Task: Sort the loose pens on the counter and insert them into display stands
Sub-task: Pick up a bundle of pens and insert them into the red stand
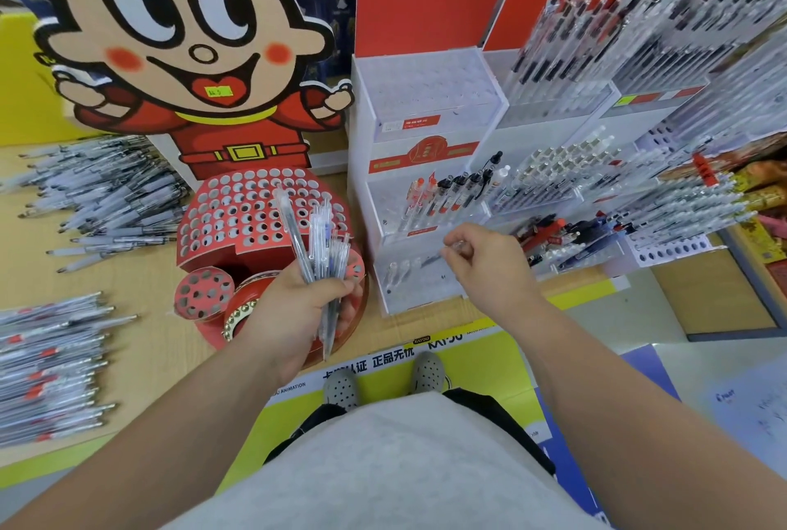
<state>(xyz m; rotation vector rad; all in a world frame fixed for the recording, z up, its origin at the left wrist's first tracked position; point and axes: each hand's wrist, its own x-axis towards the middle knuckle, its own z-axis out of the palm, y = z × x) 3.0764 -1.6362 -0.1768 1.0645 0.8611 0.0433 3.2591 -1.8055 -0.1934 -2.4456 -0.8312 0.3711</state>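
My left hand (294, 308) grips a bundle of clear pens (317, 248), tips pointing up, in front of a red round stand with many holes (238, 210). My right hand (489, 265) pinches one clear pen (451, 250) over the lowest tier of a white acrylic display stand (421, 188). That lowest tier holds a few clear pens (398, 274). The tier above it holds a row of red and black pens (447, 193).
Loose pens lie in piles on the wooden counter at far left (98, 197) and lower left (47, 367). A cartoon-figure cardboard display (183, 44) stands behind the red stand. More acrylic stands full of pens (630, 103) fill the right side.
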